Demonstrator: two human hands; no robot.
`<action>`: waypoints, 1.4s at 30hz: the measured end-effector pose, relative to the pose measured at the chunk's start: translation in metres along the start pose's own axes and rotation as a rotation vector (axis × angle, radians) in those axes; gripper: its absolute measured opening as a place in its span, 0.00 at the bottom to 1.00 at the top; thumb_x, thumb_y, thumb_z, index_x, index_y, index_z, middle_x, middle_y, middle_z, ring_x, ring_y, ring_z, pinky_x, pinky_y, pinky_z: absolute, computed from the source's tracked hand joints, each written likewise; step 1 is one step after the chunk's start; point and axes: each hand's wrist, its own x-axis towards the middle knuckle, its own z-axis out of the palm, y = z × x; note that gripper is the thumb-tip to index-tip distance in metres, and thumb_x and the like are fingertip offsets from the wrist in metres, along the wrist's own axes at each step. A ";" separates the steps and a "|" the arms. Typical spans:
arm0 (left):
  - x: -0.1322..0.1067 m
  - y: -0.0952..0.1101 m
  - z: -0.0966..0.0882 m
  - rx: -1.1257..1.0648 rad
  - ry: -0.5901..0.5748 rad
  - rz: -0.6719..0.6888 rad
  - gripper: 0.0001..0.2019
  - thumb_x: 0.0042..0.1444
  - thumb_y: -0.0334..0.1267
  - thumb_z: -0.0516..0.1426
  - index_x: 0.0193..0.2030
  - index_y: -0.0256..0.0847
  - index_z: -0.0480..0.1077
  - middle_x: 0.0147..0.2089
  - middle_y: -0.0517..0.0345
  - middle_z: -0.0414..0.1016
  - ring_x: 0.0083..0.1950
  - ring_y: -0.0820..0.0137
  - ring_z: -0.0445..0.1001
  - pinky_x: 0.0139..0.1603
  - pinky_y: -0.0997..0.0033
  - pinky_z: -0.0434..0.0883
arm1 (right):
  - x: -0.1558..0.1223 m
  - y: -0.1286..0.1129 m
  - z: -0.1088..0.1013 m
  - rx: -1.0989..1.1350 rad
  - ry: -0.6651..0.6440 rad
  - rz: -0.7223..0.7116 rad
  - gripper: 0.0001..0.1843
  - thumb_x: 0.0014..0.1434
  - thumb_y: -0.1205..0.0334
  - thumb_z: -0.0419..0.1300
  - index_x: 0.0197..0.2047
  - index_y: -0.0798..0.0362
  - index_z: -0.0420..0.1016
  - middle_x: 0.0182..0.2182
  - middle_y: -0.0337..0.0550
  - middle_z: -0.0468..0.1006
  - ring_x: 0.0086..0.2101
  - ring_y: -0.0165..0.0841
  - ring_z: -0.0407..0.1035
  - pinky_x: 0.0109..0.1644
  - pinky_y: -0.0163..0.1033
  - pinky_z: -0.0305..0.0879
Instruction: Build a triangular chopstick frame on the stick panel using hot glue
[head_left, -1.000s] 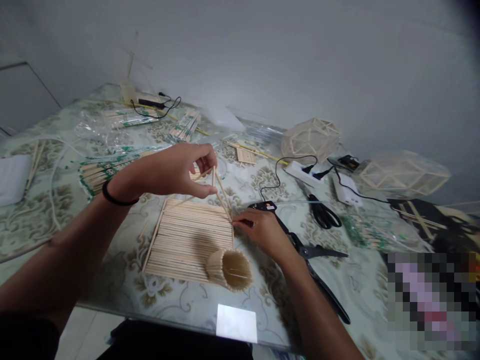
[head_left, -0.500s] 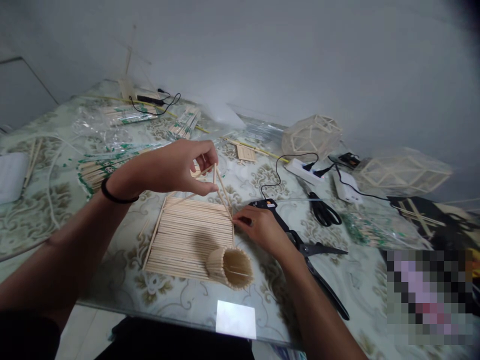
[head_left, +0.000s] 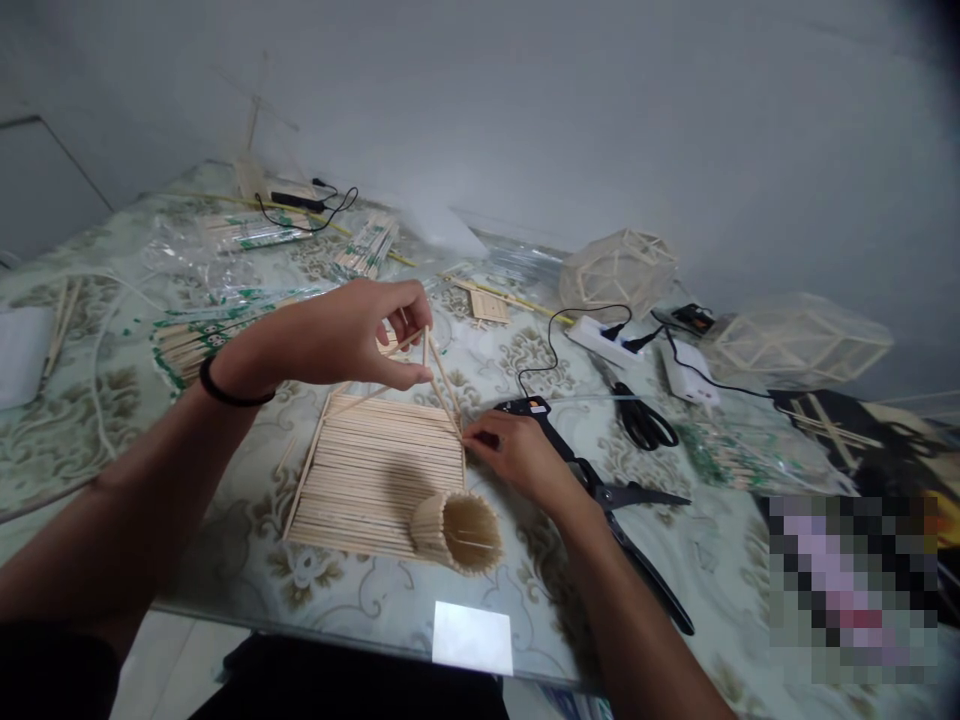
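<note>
A flat panel of wooden sticks (head_left: pixel 375 460) lies on the table in front of me, with a round cup of sticks (head_left: pixel 472 535) standing at its near right corner. Above the panel's far edge rises a frame of thin wooden sticks (head_left: pixel 444 375), joined in a peak. My left hand (head_left: pixel 386 330) is closed on the peak, thumb and fingers pinching the sticks. At the panel's far right corner, my right hand (head_left: pixel 514 450) is closed too, its fingertips pinched at the foot of a slanting frame stick.
Right of my right hand lie a black glue gun (head_left: pixel 547 420), pliers-like cutters (head_left: pixel 637 540) and black scissors (head_left: pixel 645 420). Farther back are a white power strip (head_left: pixel 604 342) and stick lattice forms (head_left: pixel 622 270). Bagged sticks (head_left: pixel 191 345) lie at left.
Both hands keep their hold on the stick frame, with hardly any movement. The whole view has shifted very slightly.
</note>
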 end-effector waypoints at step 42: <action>-0.001 0.001 -0.001 0.035 -0.005 0.000 0.20 0.51 0.54 0.65 0.43 0.42 0.72 0.41 0.58 0.79 0.44 0.65 0.79 0.46 0.68 0.72 | 0.000 0.006 0.002 -0.034 -0.014 0.021 0.06 0.65 0.70 0.65 0.37 0.52 0.82 0.34 0.44 0.85 0.33 0.35 0.76 0.39 0.37 0.67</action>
